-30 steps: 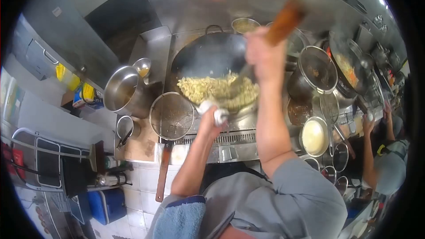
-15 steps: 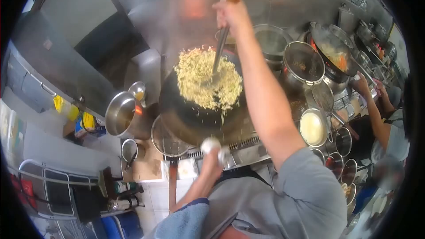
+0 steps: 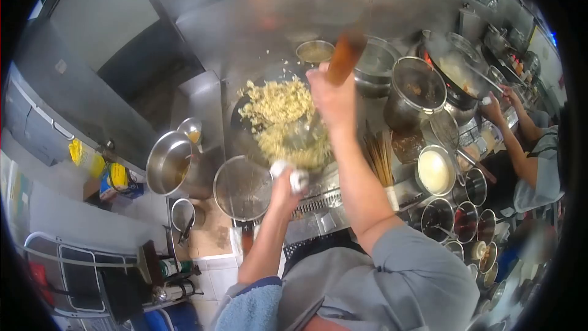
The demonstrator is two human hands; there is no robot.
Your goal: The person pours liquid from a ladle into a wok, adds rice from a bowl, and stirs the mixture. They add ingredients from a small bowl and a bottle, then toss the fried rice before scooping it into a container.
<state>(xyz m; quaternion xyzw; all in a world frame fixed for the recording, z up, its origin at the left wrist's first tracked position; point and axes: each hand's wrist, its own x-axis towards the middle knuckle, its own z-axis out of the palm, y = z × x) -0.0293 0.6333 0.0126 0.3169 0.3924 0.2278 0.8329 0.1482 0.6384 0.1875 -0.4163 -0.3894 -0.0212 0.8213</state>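
Note:
My right hand (image 3: 331, 98) is closed around the wooden handle (image 3: 346, 61) of a long metal wok ladle. The ladle's blurred head (image 3: 301, 135) is down in pale yellow, finely chopped food (image 3: 275, 101). That food fills much of a dark wok (image 3: 240, 127), and some bits are in the air above the far rim. At the near side, my left hand (image 3: 283, 196) grips a white cloth (image 3: 282, 170) at the wok's edge; whatever handle lies under the cloth is hidden.
Left of the wok are a round strainer (image 3: 216, 193) and a steel pot (image 3: 150, 162). On the right stand a tall pot (image 3: 398, 110), a bowl of pale yellow liquid (image 3: 435, 171) and several sauce containers (image 3: 438, 214). A co-worker's hands (image 3: 493, 110) are at another steaming wok (image 3: 444, 76).
My right hand has come lower and nearer, its handle tilting toward me. The wok has tipped and its food has been tossed, some of it falling near the front. My left hand has shifted slightly left and up.

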